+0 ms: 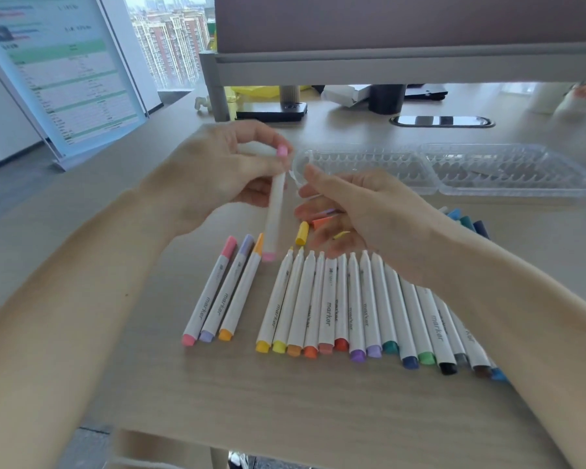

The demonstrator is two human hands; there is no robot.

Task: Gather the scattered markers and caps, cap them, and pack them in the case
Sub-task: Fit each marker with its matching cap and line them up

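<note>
In the head view, the left hand at the frame's centre gripped a white marker by its upper end. The marker's long axis ran nearly upright, with the pink tail hanging down just above the table. A small pink piece sat at that hand's fingertips. It was probably the cap, though blur hid whether it was seated.

The right hand hovered just right of the marker with its fingers loosely curled. Coloured bits showed at its palm, and I could not tell whether it held them or they lay beneath it. A loose yellow cap lay on the table between the hands.

Three capped markers lay just below and left of the held marker's tail. A long row of uncapped markers fanned to the lower right.

The clear case lay open at the upper right, nearer the right hand. Setting the marker down would likely fall to the left hand.
</note>
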